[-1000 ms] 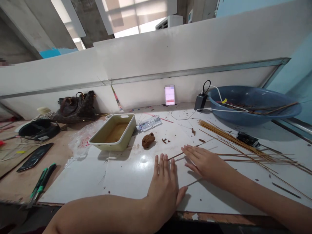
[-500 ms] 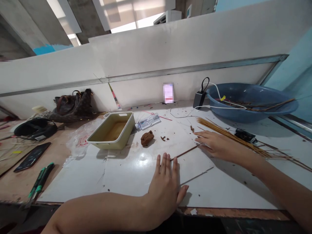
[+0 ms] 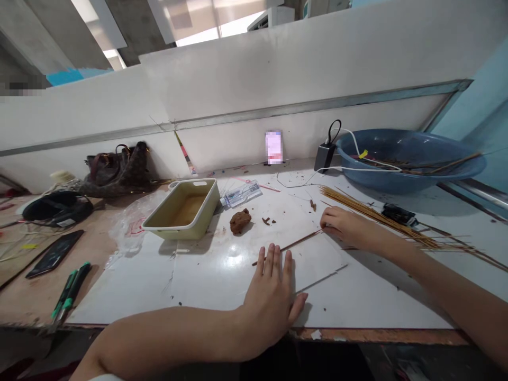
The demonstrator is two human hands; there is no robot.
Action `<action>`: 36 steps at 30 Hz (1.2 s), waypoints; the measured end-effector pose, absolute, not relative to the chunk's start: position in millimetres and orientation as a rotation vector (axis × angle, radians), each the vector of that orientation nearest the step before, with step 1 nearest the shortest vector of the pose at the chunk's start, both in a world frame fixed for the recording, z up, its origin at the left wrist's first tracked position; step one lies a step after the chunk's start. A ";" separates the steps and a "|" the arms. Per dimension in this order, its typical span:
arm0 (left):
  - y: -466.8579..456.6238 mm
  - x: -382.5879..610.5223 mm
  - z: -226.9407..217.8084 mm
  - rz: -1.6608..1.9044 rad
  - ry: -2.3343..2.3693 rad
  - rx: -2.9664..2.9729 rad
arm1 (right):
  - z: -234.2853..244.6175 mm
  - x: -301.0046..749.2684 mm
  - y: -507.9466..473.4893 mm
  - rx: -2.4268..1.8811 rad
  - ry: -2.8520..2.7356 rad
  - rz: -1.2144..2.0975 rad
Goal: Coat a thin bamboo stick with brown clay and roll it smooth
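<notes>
My left hand (image 3: 269,288) lies flat on the white board, its fingers stretched out and their tips by a thin brown stick (image 3: 300,241). The stick's darker left end pokes out past those fingertips; whether the fingers press on it I cannot tell. My right hand (image 3: 346,226) has its fingers curled in and pinches the right end of the stick. Beyond my left hand sits a lump of brown clay-like paste (image 3: 240,221), with small crumbs (image 3: 266,220) beside it. A thin grey line or strip (image 3: 322,279) runs to the right of my left thumb.
A bundle of thin tan sticks (image 3: 369,213) lies near my right forearm, by a black packet (image 3: 399,214). Behind stand a blue basin (image 3: 397,182), a black box with cable (image 3: 324,157) and a propped phone (image 3: 273,147). Leftward are a green tub (image 3: 190,233), cutters (image 3: 71,291) and a bag (image 3: 115,172).
My right fingers have drawn in from stretched out to curled on the stick's end. The stick's left end now shows past my left fingertips. My left hand stays flat.
</notes>
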State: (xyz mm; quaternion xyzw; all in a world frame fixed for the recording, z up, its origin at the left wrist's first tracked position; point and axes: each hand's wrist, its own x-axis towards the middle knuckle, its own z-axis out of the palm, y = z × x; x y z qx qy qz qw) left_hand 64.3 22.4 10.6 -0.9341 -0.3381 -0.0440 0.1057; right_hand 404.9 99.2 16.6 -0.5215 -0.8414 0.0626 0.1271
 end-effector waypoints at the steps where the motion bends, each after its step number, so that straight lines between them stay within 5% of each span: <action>1: 24.9 64.5 9.9 -0.128 -0.997 -2.755 | 16.4 401.4 98.1 -1.500 -2.457 0.168; 16: 59.4 72.9 13.6 -0.008 -1.263 -2.838 | 15.1 372.0 84.6 -1.583 -2.377 -0.140; 26: 57.8 94.2 30.7 0.139 -1.454 -2.902 | 7.9 295.7 63.1 -1.306 -2.648 0.257; 36: 44.4 98.3 25.7 0.163 -1.545 -2.863 | -0.6 300.3 56.3 -1.348 -2.630 0.261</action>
